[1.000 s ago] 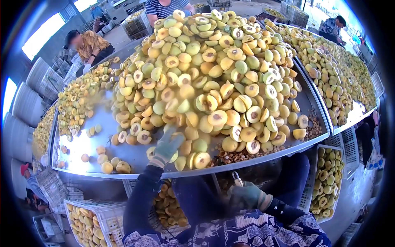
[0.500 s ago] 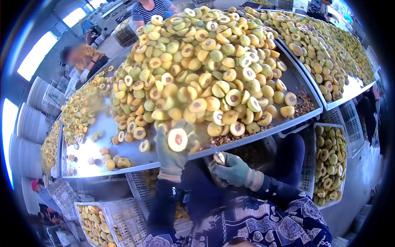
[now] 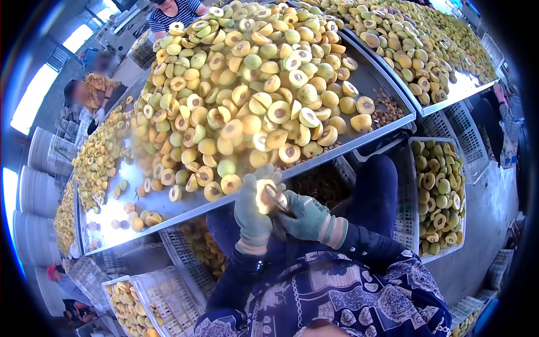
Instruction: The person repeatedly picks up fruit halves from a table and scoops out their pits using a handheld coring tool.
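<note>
My left hand (image 3: 254, 210), in a pale green glove, grips a yellow peach half (image 3: 264, 196) with its cut face turned up. Close beside it, my right hand (image 3: 309, 219), gloved alike, is closed around a small dark tool (image 3: 279, 201). The tool's tip meets the cut face near the stone; its handle is hidden in the glove. Both hands are just off the near edge of a metal table (image 3: 191, 212), over my lap. A large heap of peach halves (image 3: 224, 106) covers much of that table.
Crates of peach halves stand right (image 3: 441, 196) and lower left (image 3: 126, 306). A second loaded table (image 3: 457, 92) adjoins at right. Pit scraps (image 3: 387, 106) lie near the table's corner. Stacked white tubs (image 3: 39, 191) stand left. A person in stripes (image 3: 174, 17) sits beyond the heap.
My left hand has drawn the peach half back from the heap toward me. My right hand has come up to it, bringing the tool onto the cut face. The view has shifted slightly.
</note>
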### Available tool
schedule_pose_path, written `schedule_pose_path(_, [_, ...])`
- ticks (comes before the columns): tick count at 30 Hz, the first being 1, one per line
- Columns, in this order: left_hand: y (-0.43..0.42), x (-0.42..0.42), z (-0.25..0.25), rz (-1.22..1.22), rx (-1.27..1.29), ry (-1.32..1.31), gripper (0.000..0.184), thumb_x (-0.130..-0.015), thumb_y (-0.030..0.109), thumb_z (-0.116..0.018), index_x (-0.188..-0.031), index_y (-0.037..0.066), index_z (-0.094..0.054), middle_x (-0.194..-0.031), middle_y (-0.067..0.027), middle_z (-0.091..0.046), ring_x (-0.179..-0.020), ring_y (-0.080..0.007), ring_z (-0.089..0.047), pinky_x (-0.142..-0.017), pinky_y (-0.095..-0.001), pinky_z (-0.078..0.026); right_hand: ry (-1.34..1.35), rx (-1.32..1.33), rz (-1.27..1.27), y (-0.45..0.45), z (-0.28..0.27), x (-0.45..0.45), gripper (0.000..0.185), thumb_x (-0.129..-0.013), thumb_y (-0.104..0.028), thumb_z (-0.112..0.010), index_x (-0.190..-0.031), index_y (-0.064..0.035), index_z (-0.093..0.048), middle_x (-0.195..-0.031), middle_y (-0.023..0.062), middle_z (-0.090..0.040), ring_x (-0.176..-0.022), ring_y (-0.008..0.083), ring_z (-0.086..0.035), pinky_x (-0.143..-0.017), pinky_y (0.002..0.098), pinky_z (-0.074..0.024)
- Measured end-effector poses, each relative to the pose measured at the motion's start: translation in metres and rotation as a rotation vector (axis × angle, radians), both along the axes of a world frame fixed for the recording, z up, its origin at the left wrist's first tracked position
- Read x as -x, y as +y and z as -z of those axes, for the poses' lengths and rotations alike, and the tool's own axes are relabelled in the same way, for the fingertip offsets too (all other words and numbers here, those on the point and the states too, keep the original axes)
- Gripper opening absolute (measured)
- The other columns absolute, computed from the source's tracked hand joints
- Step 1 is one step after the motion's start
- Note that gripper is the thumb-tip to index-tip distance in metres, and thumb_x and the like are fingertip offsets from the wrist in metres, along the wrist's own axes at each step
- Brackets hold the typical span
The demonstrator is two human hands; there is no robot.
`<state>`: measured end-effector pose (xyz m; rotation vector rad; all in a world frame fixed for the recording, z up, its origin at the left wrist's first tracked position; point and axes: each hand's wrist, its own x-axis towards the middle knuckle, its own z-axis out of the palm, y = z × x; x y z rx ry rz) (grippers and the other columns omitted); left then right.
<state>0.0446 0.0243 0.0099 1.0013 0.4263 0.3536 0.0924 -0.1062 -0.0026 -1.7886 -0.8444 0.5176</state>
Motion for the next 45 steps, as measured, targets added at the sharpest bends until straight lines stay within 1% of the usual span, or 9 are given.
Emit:
schedule_pose_path(5, [-0.006,0.000,0.013,0.068,-0.339,-0.023,0.057,-0.100,0.042,-0.045,-0.124,-0.009,-0.051,-0.116,-0.0183,-0.061,-0.101,-0.0303,-0.063,-0.086,-0.0411,-0.054,0.125,0.018,-0.065,-0.014,-0.001,-0.004,0.037,-0.088,-0.025,-0.064,-0.120,-0.0086,-0.055,-0.099,0.0172,-0.066,-0.091,0.0341,-0.065,-0.079,0.0378,-0.0515])
schedule_pose_path(8, [-0.009,-0.002,0.014,0.073,0.065,0.020,0.056,-0.099,0.041,-0.047,-0.120,-0.010,-0.052,-0.111,-0.0195,-0.063,-0.099,-0.0320,-0.064,-0.084,-0.0425,-0.056,0.172,0.140,-0.192,-0.025,-0.005,-0.013,0.041,-0.091,-0.032,-0.059,-0.124,-0.0090,-0.054,-0.103,0.0195,-0.067,-0.096,0.0360,-0.064,-0.085,0.0400,-0.0500])
schedule_pose_path(13, [0.000,-0.004,0.013,0.376,0.014,0.168,0.055,-0.098,0.040,-0.051,-0.113,-0.012,-0.054,-0.110,-0.0226,-0.062,-0.096,-0.0360,-0.064,-0.082,-0.0455,-0.056,0.051,0.340,-0.308,-0.040,0.012,-0.023,0.043,-0.091,-0.038,-0.059,-0.119,-0.0050,-0.056,-0.101,0.0187,-0.067,-0.096,0.0350,-0.065,-0.084,0.0393,-0.0495])
schedule_pose_path(19, [-0.001,-0.003,0.028,0.386,-0.051,0.046,0.057,-0.096,0.040,-0.055,-0.130,-0.006,-0.050,-0.118,-0.0214,-0.060,-0.102,-0.0238,-0.061,-0.088,-0.0335,-0.052,0.732,0.092,-0.212,-0.051,-0.024,-0.015,0.036,-0.092,-0.030,-0.059,-0.117,-0.0053,-0.056,-0.099,0.0104,-0.068,-0.094,0.0231,-0.064,-0.087,0.0332,-0.0484])
schedule_pose_path(20, [-0.019,0.001,0.016,0.244,-0.317,-0.007,0.053,-0.096,0.036,-0.055,-0.128,-0.005,-0.052,-0.124,-0.0205,-0.058,-0.104,-0.0234,-0.062,-0.088,-0.0330,-0.052,0.608,0.105,-0.179,-0.050,-0.022,-0.013,0.031,-0.093,-0.025,-0.059,-0.118,-0.0074,-0.057,-0.101,0.0073,-0.067,-0.098,0.0171,-0.062,-0.088,0.0304,-0.0475])
schedule_pose_path(26, [-0.030,0.009,0.005,0.175,-0.105,0.091,0.040,-0.097,0.023,-0.052,-0.122,-0.008,-0.056,-0.122,-0.0169,-0.061,-0.105,-0.0304,-0.063,-0.087,-0.0373,-0.054,0.467,0.038,-0.306,-0.048,0.019,-0.004,0.033,-0.095,-0.029,-0.055,-0.120,-0.0082,-0.058,-0.105,0.0070,-0.067,-0.102,0.0176,-0.062,-0.092,0.0315,-0.0465])
schedule_pose_path(31, [-0.030,0.013,0.009,0.142,-0.095,0.116,0.036,-0.095,0.019,-0.054,-0.120,-0.006,-0.058,-0.119,-0.0156,-0.062,-0.103,-0.0302,-0.064,-0.078,-0.0423,-0.059,0.817,0.161,-0.376,-0.052,-0.010,-0.009,0.040,-0.091,-0.043,-0.059,-0.107,-0.0069,-0.064,-0.069,0.0017,-0.061,-0.052,0.0093,-0.054,-0.048,0.0221,-0.0409])
schedule_pose_path(35, [-0.029,0.014,0.006,0.145,-0.041,0.101,0.026,-0.096,0.012,-0.053,-0.113,-0.005,-0.062,-0.117,-0.0128,-0.065,-0.099,-0.0261,-0.067,-0.081,-0.0338,-0.056,0.874,0.262,-0.384,-0.054,-0.020,-0.011,0.032,-0.090,-0.039,-0.061,-0.101,-0.0083,-0.066,-0.065,0.0010,-0.059,-0.047,0.0090,-0.051,-0.039,0.0221,-0.0366])
schedule_pose_path(45, [-0.030,0.014,0.011,0.137,-0.175,-0.033,0.045,-0.098,0.030,-0.048,-0.125,-0.006,-0.053,-0.126,-0.0152,-0.057,-0.104,-0.0301,-0.063,-0.072,-0.0391,-0.060,1.711,-0.362,-0.712,-0.051,0.025,-0.004,0.027,-0.094,-0.018,-0.050,-0.100,0.0078,-0.058,-0.054,0.0001,-0.049,-0.036,0.0072,-0.043,-0.030,0.0209,-0.0350])
